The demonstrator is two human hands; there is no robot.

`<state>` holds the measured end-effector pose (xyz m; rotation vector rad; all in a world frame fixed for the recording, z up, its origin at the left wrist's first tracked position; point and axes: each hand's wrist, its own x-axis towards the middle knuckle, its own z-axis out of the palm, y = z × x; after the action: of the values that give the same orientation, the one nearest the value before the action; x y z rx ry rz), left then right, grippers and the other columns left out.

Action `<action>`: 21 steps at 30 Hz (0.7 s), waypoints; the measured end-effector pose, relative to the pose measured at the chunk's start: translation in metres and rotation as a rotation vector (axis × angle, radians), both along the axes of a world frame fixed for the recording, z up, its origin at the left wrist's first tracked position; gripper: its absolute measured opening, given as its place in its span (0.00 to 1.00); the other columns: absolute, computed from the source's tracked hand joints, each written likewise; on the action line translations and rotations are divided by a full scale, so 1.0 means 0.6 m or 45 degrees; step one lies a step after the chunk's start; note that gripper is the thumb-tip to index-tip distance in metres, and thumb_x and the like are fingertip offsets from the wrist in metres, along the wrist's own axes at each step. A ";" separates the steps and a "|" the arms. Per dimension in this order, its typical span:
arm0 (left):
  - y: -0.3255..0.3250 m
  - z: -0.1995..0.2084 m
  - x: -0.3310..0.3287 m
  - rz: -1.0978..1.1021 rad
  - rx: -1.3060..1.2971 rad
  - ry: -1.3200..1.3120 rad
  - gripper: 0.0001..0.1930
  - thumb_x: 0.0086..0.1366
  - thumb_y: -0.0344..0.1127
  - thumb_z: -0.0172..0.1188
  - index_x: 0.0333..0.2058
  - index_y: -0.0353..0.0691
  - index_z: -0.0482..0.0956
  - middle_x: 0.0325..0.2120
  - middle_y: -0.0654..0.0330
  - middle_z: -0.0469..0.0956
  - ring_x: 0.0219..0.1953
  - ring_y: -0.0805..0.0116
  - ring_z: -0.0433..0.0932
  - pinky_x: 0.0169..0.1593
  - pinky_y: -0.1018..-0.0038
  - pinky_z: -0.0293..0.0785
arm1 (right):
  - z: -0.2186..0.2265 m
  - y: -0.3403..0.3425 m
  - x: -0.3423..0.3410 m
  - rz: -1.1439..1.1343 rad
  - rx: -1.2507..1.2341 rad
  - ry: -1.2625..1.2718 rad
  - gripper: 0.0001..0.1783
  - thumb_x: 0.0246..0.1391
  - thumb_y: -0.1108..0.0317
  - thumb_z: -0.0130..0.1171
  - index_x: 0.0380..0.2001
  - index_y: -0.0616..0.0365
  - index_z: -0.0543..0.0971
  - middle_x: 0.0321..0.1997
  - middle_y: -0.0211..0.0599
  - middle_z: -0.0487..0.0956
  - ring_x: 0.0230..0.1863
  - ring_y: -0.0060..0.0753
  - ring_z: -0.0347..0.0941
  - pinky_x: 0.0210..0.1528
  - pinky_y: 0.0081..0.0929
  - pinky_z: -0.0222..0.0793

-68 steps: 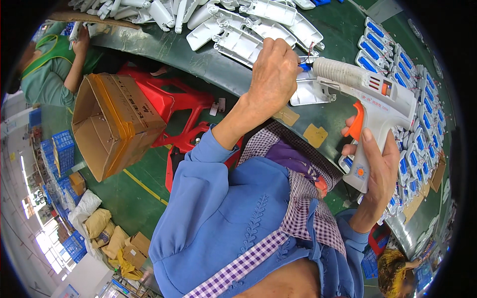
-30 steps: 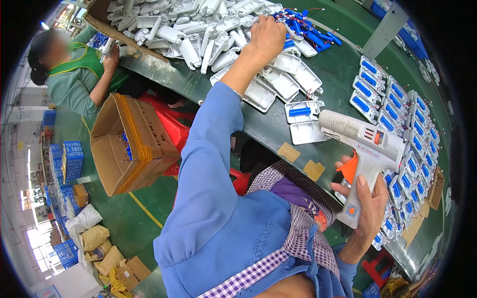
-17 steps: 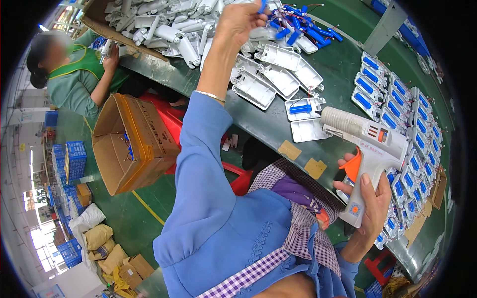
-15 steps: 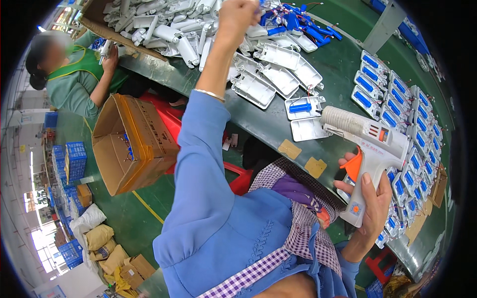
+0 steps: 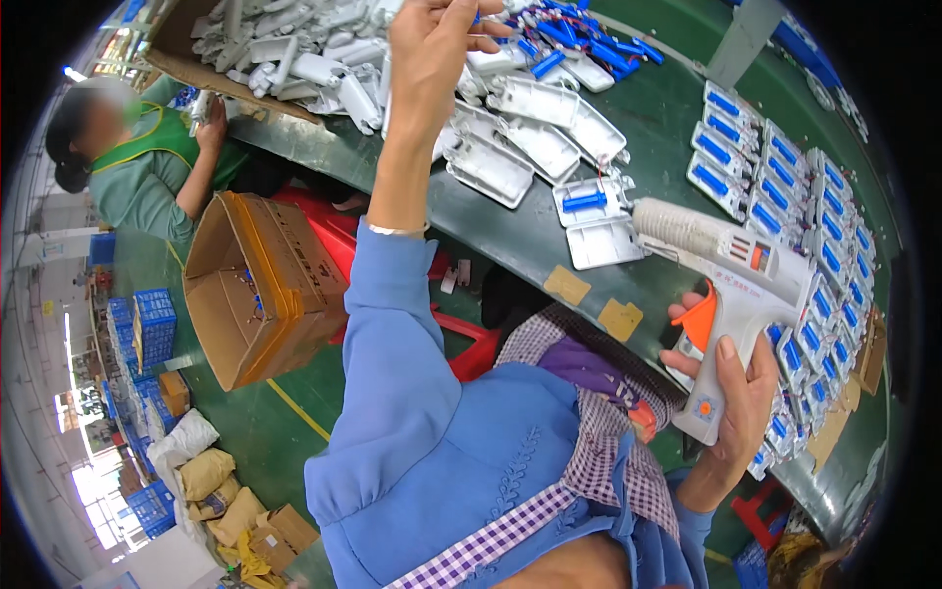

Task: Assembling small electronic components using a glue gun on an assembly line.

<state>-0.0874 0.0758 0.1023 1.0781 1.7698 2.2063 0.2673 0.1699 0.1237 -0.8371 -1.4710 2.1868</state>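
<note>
Left hand (image 5: 429, 57), at 12 o'clock, has pulled back from blue-cylinder heap (image 5: 610, 56) at 1 o'clock; grip pinches blue piece (image 5: 477, 18), mostly hidden: likely one picked out. Right hand (image 5: 743, 393) clasps glue gun (image 5: 738, 263) at 3 o'clock.

Got bright, even indoor light on my feed. White window panes (image 5: 93, 483) at far left were blown out. Glossy dark-green tabletop (image 5: 659, 126) threw pale glare at lower right; underneath was near-black. Fisheye bent straight edges; corners vignetted to black. White plastic glue gun with orange trigger (image 5: 751, 280) looked sharp; far-left background was soft. I saw a blur patch over the green-clad co-worker's (image 5: 142, 191) head.
</note>
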 end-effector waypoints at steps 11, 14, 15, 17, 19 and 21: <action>-0.091 -0.110 0.266 0.353 -0.585 0.179 0.22 0.47 0.29 0.71 0.41 0.32 0.74 0.28 0.58 0.79 0.24 0.73 0.72 0.27 0.77 0.67 | -0.005 -0.005 0.022 0.160 0.043 -0.180 0.28 0.58 0.68 0.49 0.58 0.76 0.60 0.53 0.62 0.71 0.53 0.51 0.73 0.40 0.36 0.82; -0.102 -0.134 0.283 0.405 -0.659 0.446 0.16 0.48 0.27 0.70 0.36 0.31 0.76 0.31 0.54 0.79 0.28 0.62 0.74 0.28 0.71 0.70 | 0.000 -0.006 0.022 0.201 0.023 -0.226 0.28 0.59 0.69 0.48 0.58 0.76 0.60 0.53 0.62 0.71 0.53 0.51 0.73 0.40 0.35 0.81; -0.101 -0.139 0.288 0.408 -0.672 0.387 0.13 0.48 0.26 0.69 0.33 0.31 0.77 0.30 0.53 0.78 0.31 0.57 0.74 0.31 0.67 0.70 | 0.000 -0.008 0.022 0.192 0.017 -0.237 0.28 0.59 0.69 0.48 0.58 0.76 0.60 0.53 0.62 0.71 0.53 0.51 0.73 0.40 0.35 0.81; -0.111 -0.161 0.285 0.451 -0.713 0.479 0.13 0.49 0.27 0.70 0.33 0.33 0.78 0.29 0.56 0.77 0.28 0.63 0.73 0.29 0.71 0.70 | -0.002 -0.010 0.023 0.191 0.022 -0.247 0.28 0.59 0.69 0.48 0.58 0.77 0.60 0.53 0.63 0.71 0.53 0.50 0.73 0.40 0.35 0.81; -0.115 -0.170 0.284 0.521 -0.742 0.599 0.12 0.49 0.28 0.70 0.33 0.34 0.78 0.28 0.57 0.76 0.25 0.67 0.72 0.28 0.74 0.70 | -0.004 -0.014 0.023 0.146 0.074 -0.210 0.28 0.59 0.68 0.48 0.58 0.77 0.60 0.53 0.63 0.71 0.53 0.50 0.73 0.40 0.35 0.81; -0.117 -0.173 0.281 0.530 -0.736 0.620 0.11 0.49 0.26 0.70 0.32 0.33 0.78 0.28 0.57 0.76 0.25 0.68 0.71 0.28 0.74 0.69 | -0.004 -0.016 0.024 0.133 0.085 -0.217 0.28 0.58 0.68 0.48 0.58 0.77 0.60 0.53 0.63 0.71 0.53 0.50 0.73 0.40 0.35 0.81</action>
<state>0.0815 0.0057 -0.0018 1.2416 2.8175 1.4620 0.2816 0.1605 0.1210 -0.9640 -1.6949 2.1722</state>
